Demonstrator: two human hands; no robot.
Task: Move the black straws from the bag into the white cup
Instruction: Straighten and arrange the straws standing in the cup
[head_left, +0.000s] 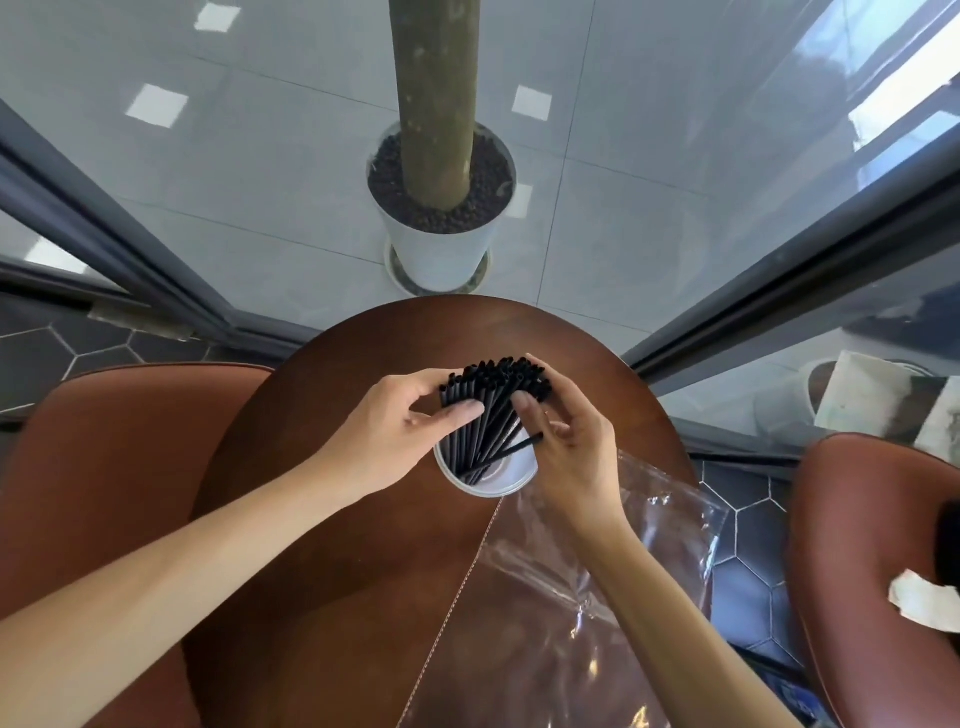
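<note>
A person's two bare hands meet over a white cup (498, 480) that stands on a round brown bench (332, 561). A thick bundle of black straws (488, 410) stands in the cup, lower ends inside it and open tops fanning up and away from the camera. The left hand (400, 436) wraps the left side of the bundle, fingers curled over the far side and thumb pressed across the near side, so its grip is closed on the straws. The right hand (566, 441) cups the right side of the bundle, thumb against the straws and fingers bent round the tops, its grip likewise closed on them. One straw leans apart from the rest, slanting to the right out of the cup and passing just under the right hand's fingers.

A clear plastic bag (576, 587) lies flat and crumpled on the bench to the right of the cup, partly under the right forearm and hanging past the bench edge; no straws show inside it. A brown leather chair (93, 467) sits to the left of the bench and another (878, 545) to the right. Beyond the bench, a white planter (441, 244) with a thick trunk stands on the pale tiled floor
</note>
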